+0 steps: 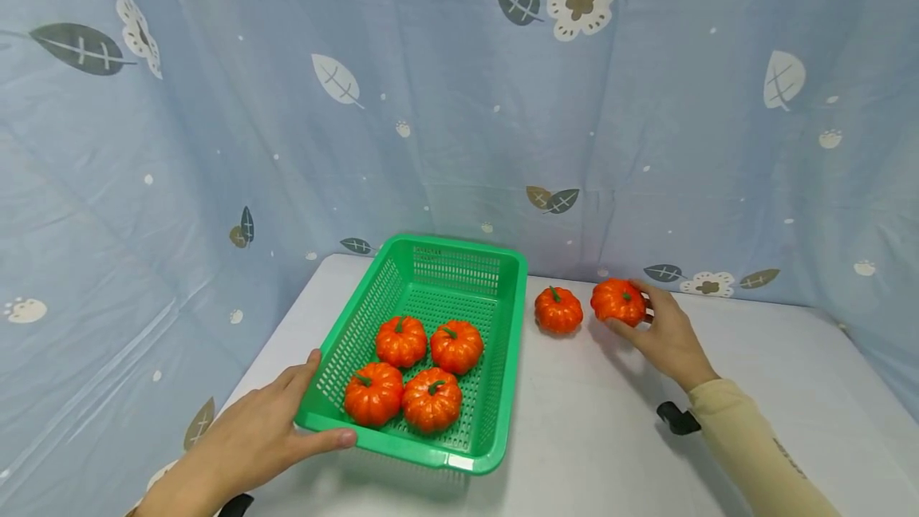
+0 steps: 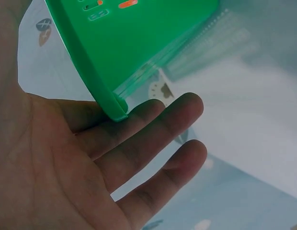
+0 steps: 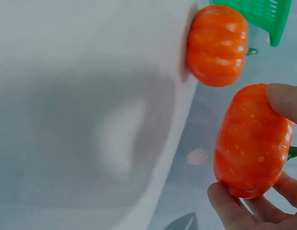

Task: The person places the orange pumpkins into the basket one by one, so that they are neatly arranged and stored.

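Observation:
In the head view a green plastic basket point(image 1: 514, 341) holds several small orange-red pumpkins point(image 1: 432, 400). My left hand point(image 1: 258, 429) is at its near left corner, thumb along the front rim and forefinger against the left side. The left wrist view has the other fingers point(image 2: 143, 148) loosely extended beside the green corner. Right of the basket, my right hand point(image 1: 669, 335) holds a pumpkin point(image 1: 616, 301) between thumb and fingers. The right wrist view has this held pumpkin point(image 3: 251, 143) over the table's edge, its green stem turned toward the palm.
Another pumpkin point(image 1: 558, 311) sits on the white table point(image 1: 574, 437) between the basket and the held one. A blue curtain point(image 1: 459, 102) printed with leaves and flowers hangs behind and to the left of the table.

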A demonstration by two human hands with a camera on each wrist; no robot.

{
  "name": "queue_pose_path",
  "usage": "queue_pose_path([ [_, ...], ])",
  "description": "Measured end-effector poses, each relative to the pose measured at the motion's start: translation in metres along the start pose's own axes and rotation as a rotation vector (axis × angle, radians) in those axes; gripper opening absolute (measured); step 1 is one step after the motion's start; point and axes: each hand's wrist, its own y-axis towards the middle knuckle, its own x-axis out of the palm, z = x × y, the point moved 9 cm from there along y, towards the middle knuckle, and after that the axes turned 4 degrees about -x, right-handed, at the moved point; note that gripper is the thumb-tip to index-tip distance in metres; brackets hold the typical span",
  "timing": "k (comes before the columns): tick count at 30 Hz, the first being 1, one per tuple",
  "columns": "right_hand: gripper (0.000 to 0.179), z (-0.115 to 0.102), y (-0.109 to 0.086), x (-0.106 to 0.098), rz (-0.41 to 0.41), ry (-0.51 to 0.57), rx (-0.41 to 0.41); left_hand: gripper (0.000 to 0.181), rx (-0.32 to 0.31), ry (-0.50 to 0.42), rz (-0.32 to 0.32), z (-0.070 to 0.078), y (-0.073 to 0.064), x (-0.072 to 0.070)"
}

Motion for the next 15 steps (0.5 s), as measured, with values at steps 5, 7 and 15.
queue_pose_path([
  [5, 0.089, -0.017, 0.005, -0.004, 0.029, 0.021, -0.067, 0.123, 0.006, -0.002, 0.002, 0.0, -0.001, 0.0],
  [7, 0.088, -0.024, 0.008, -0.002, 0.029, 0.024, -0.092, 0.123, 0.008, -0.002, 0.003, 0.0, -0.001, 0.0],
  [15, 0.082, -0.058, 0.024, 0.005, -0.003, 0.02, -0.181, 0.123, -0.001, -0.003, 0.001, 0.0, -0.002, 0.0],
])
